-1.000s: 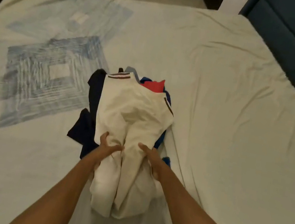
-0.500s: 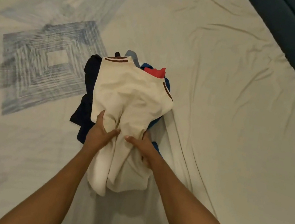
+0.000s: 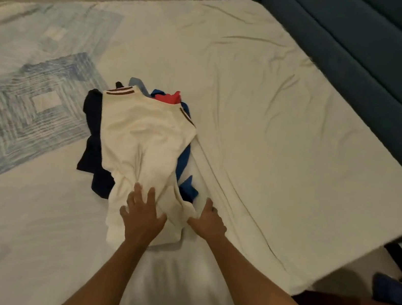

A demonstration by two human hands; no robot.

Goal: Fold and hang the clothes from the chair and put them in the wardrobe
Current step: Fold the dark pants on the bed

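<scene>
Released since earlier, left hand [image 3: 143,216] lies spread-fingered on the cream shirt [image 3: 142,142]; right hand [image 3: 209,219] pinches its hem beside blue clothes [image 3: 187,190].

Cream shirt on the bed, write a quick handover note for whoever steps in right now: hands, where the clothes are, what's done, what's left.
Left hand: fingers spread flat, pressing the near end of the cream shirt.
Right hand: resting at the shirt's right hem; whether it pinches cloth cannot be told.
Clothes: the cream shirt lies crumpled on top of a pile of dark navy, blue and red garments, all on the bed sheet.
Done: the clothes are on the bed.
Left: nothing looks folded or hung yet. Fold or hang each piece and put it in the wardrobe, which is not in view.
</scene>
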